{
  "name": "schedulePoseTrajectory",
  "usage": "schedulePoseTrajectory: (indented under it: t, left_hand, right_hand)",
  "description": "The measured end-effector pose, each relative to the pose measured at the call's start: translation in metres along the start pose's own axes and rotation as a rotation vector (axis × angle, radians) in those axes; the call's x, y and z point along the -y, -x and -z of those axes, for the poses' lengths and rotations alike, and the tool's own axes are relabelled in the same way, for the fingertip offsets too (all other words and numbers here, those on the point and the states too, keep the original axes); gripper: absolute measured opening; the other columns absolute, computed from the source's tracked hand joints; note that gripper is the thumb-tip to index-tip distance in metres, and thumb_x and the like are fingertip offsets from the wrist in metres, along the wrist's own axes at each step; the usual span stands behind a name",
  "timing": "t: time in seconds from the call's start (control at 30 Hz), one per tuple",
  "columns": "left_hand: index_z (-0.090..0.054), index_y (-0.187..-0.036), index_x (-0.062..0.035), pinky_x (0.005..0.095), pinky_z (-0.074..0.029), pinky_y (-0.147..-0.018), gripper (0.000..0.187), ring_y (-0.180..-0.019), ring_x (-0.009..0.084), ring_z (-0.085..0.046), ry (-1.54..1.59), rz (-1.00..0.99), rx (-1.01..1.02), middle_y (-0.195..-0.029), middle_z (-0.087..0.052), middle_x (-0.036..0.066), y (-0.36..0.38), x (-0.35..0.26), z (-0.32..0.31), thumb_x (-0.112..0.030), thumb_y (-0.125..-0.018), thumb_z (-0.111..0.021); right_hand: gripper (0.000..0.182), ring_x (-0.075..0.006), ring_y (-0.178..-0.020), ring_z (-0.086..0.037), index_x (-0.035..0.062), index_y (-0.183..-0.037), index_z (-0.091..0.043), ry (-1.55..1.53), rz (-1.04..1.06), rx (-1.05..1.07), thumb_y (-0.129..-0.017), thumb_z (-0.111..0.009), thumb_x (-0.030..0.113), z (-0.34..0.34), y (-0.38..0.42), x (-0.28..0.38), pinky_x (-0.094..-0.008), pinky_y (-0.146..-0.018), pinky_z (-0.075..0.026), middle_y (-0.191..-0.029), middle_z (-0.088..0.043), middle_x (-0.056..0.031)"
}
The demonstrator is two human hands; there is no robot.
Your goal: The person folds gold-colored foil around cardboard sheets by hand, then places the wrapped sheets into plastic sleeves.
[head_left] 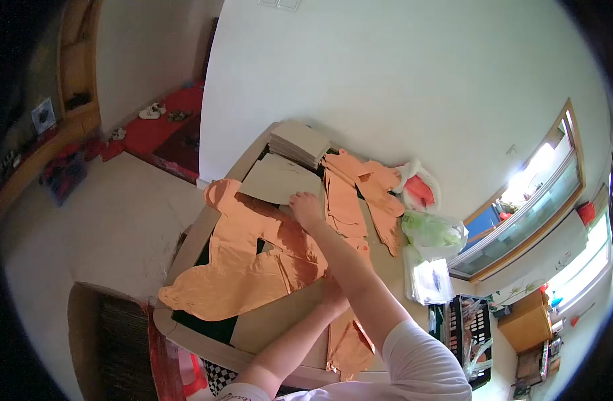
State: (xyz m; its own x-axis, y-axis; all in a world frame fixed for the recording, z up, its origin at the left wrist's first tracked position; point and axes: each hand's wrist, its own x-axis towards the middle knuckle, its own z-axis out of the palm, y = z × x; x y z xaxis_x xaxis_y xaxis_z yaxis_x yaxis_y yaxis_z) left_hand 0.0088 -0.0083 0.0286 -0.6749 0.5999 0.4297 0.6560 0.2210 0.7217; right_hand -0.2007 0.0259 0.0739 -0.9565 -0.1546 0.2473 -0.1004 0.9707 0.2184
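A large copper-coloured foil piece [233,281], flat with rounded lobes like an uninflated balloon, spreads over the table's left half. My right hand [306,208] reaches across to the near right corner of a grey cardboard sheet [279,179] and has its fingers closed on that edge. The sheet lies partly over the foil's upper end. Close to the foil's right edge is my left hand [334,293]; the right forearm covers most of it, so its fingers are hidden. More copper foil pieces [343,204] lie to the right of my right hand.
Behind the sheet a stack of grey cardboard [299,142] sits at the table's far corner. Plastic bags [433,234] and a clear packet [430,281] lie along the right edge. A black crate [472,327] stands at right, and a woven-looking chair [112,334] at lower left.
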Motion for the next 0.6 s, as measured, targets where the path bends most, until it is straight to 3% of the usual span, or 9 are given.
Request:
schedulePoseTrajectory:
  t: [0.1,0.2,0.27,0.33,0.4,0.47,0.6]
  left_hand:
    - [-0.052,-0.12,-0.0001,0.0496,-0.027,-0.108,0.04,-0.124,0.038,-0.042,-0.002,0.019,-0.039,-0.131,-0.047,0.023,-0.005,0.02,-0.015,-0.023,-0.087,-0.051]
    - [-0.047,-0.126,0.0032,0.0493,-0.024,-0.111,0.044,-0.13,0.0422,-0.036,-0.225,0.029,-0.23,-0.139,-0.038,0.028,0.006,0.023,-0.023,-0.019,-0.089,-0.049]
    - [-0.044,-0.125,0.0052,0.0502,-0.031,-0.105,0.043,-0.125,0.0428,-0.04,-0.217,0.0,-0.097,-0.131,-0.044,0.028,0.002,0.003,0.019,-0.018,-0.089,-0.046]
    - [-0.05,-0.109,-0.0008,0.051,-0.04,-0.088,0.025,-0.103,0.039,-0.051,0.089,0.072,-0.268,-0.108,-0.053,0.022,-0.001,0.022,0.0,-0.01,-0.086,-0.048]
    - [-0.049,-0.102,0.0022,0.0486,-0.039,-0.087,0.019,-0.101,0.0398,-0.049,-0.091,-0.006,-0.428,-0.102,-0.051,0.024,0.004,0.01,0.021,-0.006,-0.086,-0.046]
    - [-0.048,-0.095,0.0002,0.0452,-0.04,-0.084,0.013,-0.097,0.0371,-0.05,0.055,0.115,-0.431,-0.096,-0.051,0.02,0.007,0.011,0.044,0.003,-0.082,-0.046]
    - [-0.049,-0.092,-0.001,0.0383,-0.041,-0.077,0.011,-0.086,0.0323,-0.048,0.261,0.048,-0.886,-0.09,-0.049,0.016,0.006,0.012,0.112,0.004,-0.083,-0.048]
  right_hand:
    - [0.018,-0.0298,-0.09,-0.061,0.0116,-0.096,-0.067,-0.124,0.074,0.083,-0.088,-0.054,0.022,0.011,0.004,-0.014,-0.0416,-0.079,-0.048,-0.091,-0.065,-0.0115]
    - [0.021,-0.0321,-0.085,-0.061,0.0101,-0.101,-0.067,-0.136,-0.041,0.019,-0.09,-0.051,0.019,0.063,0.026,-0.017,-0.0419,-0.076,-0.049,-0.087,-0.065,-0.0143]
    - [0.022,-0.033,-0.086,-0.062,0.0092,-0.104,-0.067,-0.245,-0.108,-0.126,-0.09,-0.051,0.015,0.11,0.054,-0.02,-0.0413,-0.077,-0.049,-0.089,-0.066,-0.0156]
    - [0.023,-0.034,-0.087,-0.062,0.008,-0.106,-0.066,-0.373,-0.094,-0.358,-0.087,-0.054,0.009,0.125,0.095,-0.039,-0.0409,-0.079,-0.049,-0.093,-0.067,-0.0162]
    - [0.028,-0.0352,-0.087,-0.062,0.0067,-0.108,-0.064,-0.479,0.006,-0.646,-0.081,-0.06,0.002,0.13,0.141,-0.06,-0.0409,-0.081,-0.048,-0.096,-0.067,-0.0163]
    - [0.028,-0.0335,-0.093,-0.063,0.0061,-0.108,-0.065,-0.424,-0.117,-0.631,-0.081,-0.059,0.001,0.149,0.203,-0.07,-0.0404,-0.085,-0.047,-0.104,-0.067,-0.0163]
    - [0.031,-0.0287,-0.108,-0.061,0.0075,-0.109,-0.067,-0.367,-0.229,-0.619,-0.081,-0.057,-0.001,0.149,0.315,-0.066,-0.0419,-0.095,-0.045,-0.113,-0.065,-0.0138]
